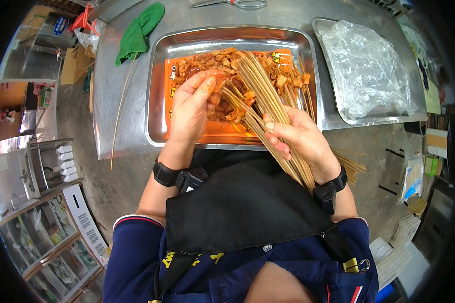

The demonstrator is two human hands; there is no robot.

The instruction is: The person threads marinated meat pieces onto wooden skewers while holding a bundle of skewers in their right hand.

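Note:
My right hand (299,130) grips a thick bundle of bamboo skewers (265,94), slanting from my apron up over a steel tray (150,110). Small sauce-coated food pieces (249,97) sit on some skewers. Between the thumb and fingers of my left hand (193,100) is a soft, glistening reddish food piece (219,77), close to the skewer tips; I cannot tell whether a skewer pierces it. Beneath both hands, a heap of chopped, sauced food (197,60) lies on an orange printed plastic sheet or bag (169,94) in the tray. More skewers (309,100) stick out at its right side.
Left of the tray, a green cloth (140,34) lies on the steel table (108,94), with a lone skewer (123,110) reaching past its front edge. Scissors (246,3) rest at the back. A second tray (331,81) at right holds crumpled clear plastic (364,72).

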